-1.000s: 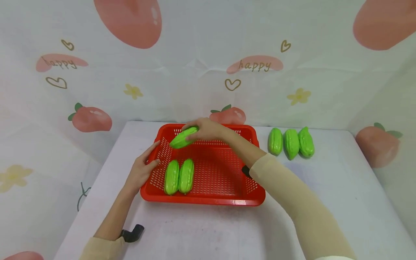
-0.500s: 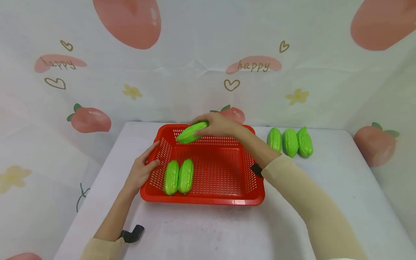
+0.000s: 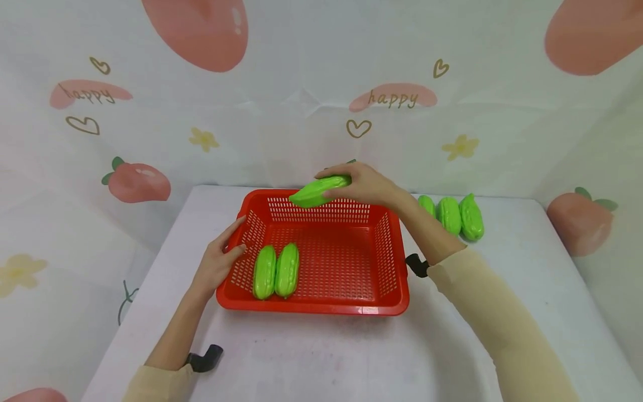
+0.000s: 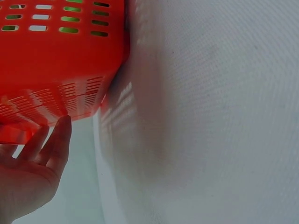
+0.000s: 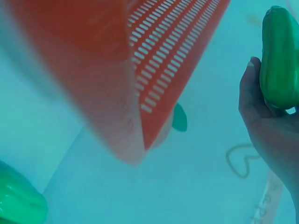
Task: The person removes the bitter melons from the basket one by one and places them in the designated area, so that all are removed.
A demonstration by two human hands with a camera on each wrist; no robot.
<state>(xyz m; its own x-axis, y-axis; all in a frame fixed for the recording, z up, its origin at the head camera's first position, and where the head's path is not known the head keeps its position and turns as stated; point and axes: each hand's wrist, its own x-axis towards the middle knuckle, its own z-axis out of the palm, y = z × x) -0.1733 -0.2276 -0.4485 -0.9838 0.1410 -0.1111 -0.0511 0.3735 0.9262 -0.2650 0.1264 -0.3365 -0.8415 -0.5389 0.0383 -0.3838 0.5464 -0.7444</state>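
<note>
My right hand (image 3: pixel 364 181) holds a bright green bitter melon (image 3: pixel 315 191) above the back rim of a red plastic basket (image 3: pixel 313 306). In the right wrist view the fingers curl round the bitter melon (image 5: pixel 280 60). My left hand (image 3: pixel 219 259) rests at the basket's left side with fairly straight fingers. Its fingertips touch the outer wall in the left wrist view, below the perforated basket side (image 4: pixel 56 56). Two more bitter melons, one at the left (image 3: pixel 264 272) and one beside it (image 3: pixel 287 270), lie side by side in the basket's front left part.
On the white table (image 3: pixel 301 357), right of the basket, three bitter melons lie in a row, including a middle one (image 3: pixel 449 215) and a right one (image 3: pixel 471 219). The right forearm partly covers the left one (image 3: pixel 426 204). A patterned cloth (image 3: pixel 301 128) hangs directly behind the table.
The right hand has moved right and toward the back with the bitter melon, from over the basket's left part to its back rim. The left hand stays where it was.
</note>
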